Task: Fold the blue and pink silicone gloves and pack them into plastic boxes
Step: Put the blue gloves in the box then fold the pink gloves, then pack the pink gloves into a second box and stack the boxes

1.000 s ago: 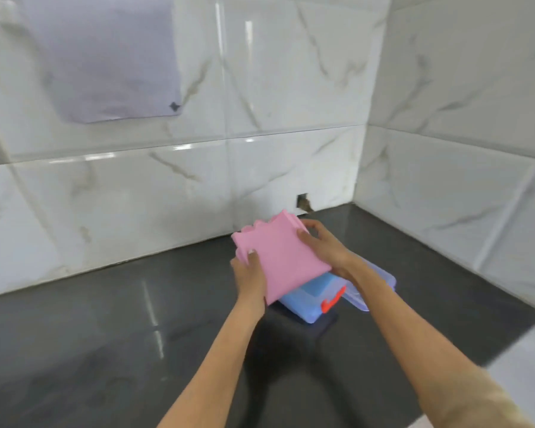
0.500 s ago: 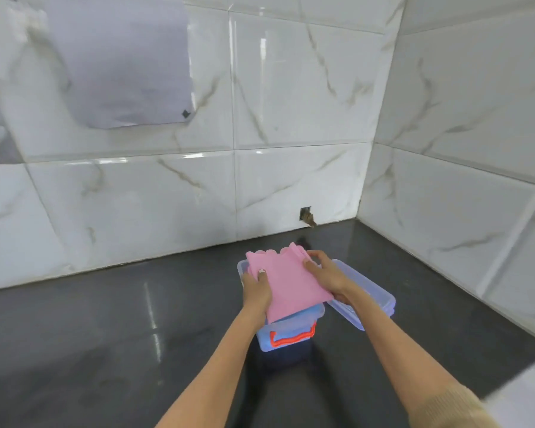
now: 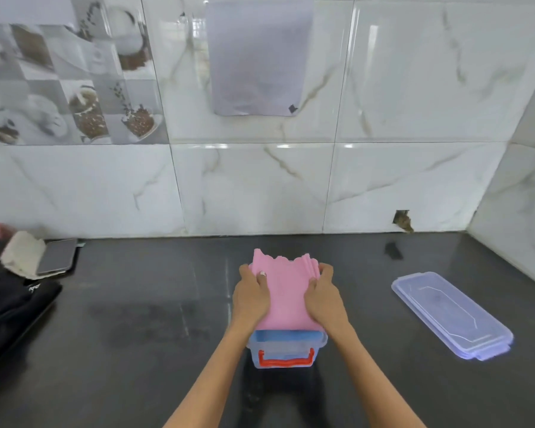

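Note:
A folded pink silicone glove [image 3: 286, 291] lies on top of a clear plastic box [image 3: 286, 355] with a red handle, covering most of its opening. Blue material, apparently the blue glove [image 3: 286, 336], shows inside the box under the pink one. My left hand [image 3: 250, 296] holds the pink glove's left edge, thumb on top. My right hand [image 3: 325, 296] holds its right edge the same way. The box stands on the dark counter [image 3: 142, 319], straight in front of me.
The box's clear lid [image 3: 451, 315] lies flat on the counter to the right. At the far left are dark cloth [image 3: 10, 307], a phone [image 3: 56, 256] and a pale cloth [image 3: 20, 253]. Tiled walls close off the back and the right corner.
The pink glove has come down from above the box onto its opening. The view has swung left, so the lid now sits apart at the right and the items at the left appear.

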`<state>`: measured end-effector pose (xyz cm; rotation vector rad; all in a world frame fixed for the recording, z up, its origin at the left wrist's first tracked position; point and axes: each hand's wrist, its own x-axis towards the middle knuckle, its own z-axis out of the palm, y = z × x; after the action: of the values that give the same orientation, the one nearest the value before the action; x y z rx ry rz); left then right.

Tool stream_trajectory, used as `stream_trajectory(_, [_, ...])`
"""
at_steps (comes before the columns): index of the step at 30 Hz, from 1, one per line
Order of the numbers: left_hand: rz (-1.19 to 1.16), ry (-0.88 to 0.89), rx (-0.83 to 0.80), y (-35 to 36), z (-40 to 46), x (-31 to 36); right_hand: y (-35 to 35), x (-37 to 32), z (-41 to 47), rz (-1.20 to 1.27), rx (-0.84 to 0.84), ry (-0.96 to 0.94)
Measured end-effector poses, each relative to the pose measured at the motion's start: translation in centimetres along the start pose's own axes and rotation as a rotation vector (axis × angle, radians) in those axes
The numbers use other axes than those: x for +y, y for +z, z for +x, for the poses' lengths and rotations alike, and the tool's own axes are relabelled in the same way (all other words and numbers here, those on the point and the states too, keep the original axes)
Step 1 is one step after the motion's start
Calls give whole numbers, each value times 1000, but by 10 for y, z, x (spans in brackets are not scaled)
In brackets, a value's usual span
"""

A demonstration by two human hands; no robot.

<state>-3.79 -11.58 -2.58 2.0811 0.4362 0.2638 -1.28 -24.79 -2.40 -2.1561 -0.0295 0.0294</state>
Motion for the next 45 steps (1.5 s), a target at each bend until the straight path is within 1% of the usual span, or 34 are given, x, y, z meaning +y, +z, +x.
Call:
stream_trajectory(2, [146,36,28,-3,2,-1,11,-7,-3,-67,33,25])
stream_trajectory(4, [249,28,37,-3,2,-5,24,-6,-6,-253,92,-1])
stream_trajectory(5, [277,32,42,-2,0,-8,29,-3,-9,-366,126,-25])
stream_trajectory(6, [288,44,48,0,-3,-11,32,0,-9,-429,159,-44])
stream_trajectory(8, [311,72,73,5,-6,-15,32,5,-7,-439,186,-77])
stream_trajectory(12, [514,100,155,15,-3,-18,29,10,2,-482,185,-178])
stream_trajectory(15, [551,104,125,20,2,-17,27,12,8,-517,187,-181])
stream_trajectory(18, [631,83,65,23,3,-14,27,15,12,-658,248,-219])
stream_trajectory(20, [704,73,69,26,3,-11,28,8,12,-684,292,-312])
stream_trajectory(21, [774,105,103,28,4,-10,30,4,13,-685,292,-391])
stream_trajectory(22, [864,170,147,29,4,-9,34,2,15,-709,256,-476])
stream_trajectory(23, [962,258,172,30,6,-9,37,1,18,-756,170,-537])
stream_trajectory(24, [1048,343,162,31,8,-11,40,3,21,-806,79,-566])
stream_trajectory(26, [1174,432,54,34,14,-16,41,13,28,-899,-55,-542])
stream_trajectory(27, [1234,426,-10,36,17,-20,41,18,31,-945,-91,-533])
stream_trajectory(29, [1326,351,-102,41,21,-26,44,25,32,-992,-140,-543])
stream_trajectory(31, [1382,262,-141,48,22,-31,48,27,33,-1009,-181,-555])
stream_trajectory(34, [1569,191,-183,55,24,-33,53,30,39,-1048,-200,-530])
stream_trajectory(37, [1727,182,-258,60,25,-33,62,36,45,-1070,-271,-469])
stream_trajectory(41, [1797,199,-312,63,29,-30,69,40,53,-1078,-392,-401])
stream_trajectory(45, [1820,215,-302,59,26,-28,67,42,49,-1032,-378,-419])
